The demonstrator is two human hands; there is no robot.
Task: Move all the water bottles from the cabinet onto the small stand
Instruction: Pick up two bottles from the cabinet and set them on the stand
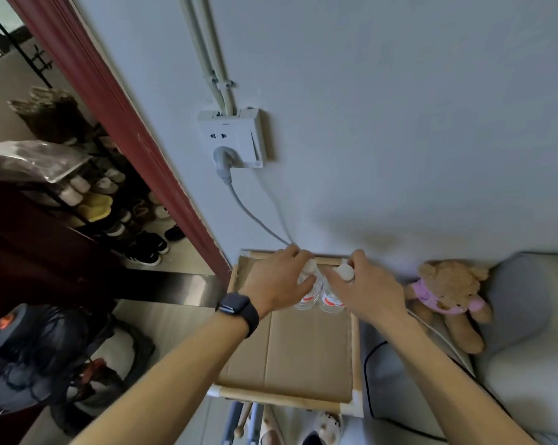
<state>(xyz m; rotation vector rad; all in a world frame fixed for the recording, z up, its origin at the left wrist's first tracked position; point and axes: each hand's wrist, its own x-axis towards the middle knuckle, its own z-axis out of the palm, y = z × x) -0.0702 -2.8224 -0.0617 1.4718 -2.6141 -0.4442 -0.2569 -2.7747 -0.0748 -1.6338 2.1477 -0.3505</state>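
Note:
Two clear water bottles with white caps and red-and-white labels stand side by side at the back of the small stand (306,351), whose top is a sheet of brown cardboard in a pale wooden frame. My left hand (276,282), with a black watch on the wrist, is wrapped around the left bottle (307,298) near its neck. My right hand (366,287) grips the right bottle (330,300) just under its cap. Both bottles are upright and rest on the cardboard, close to the wall.
A wall socket (231,138) with a grey plug and cable hangs above the stand. A teddy bear (448,297) in pink lies on a grey sofa to the right. A dark red door frame (136,146), a shoe rack (110,200) and a fan (30,351) are on the left.

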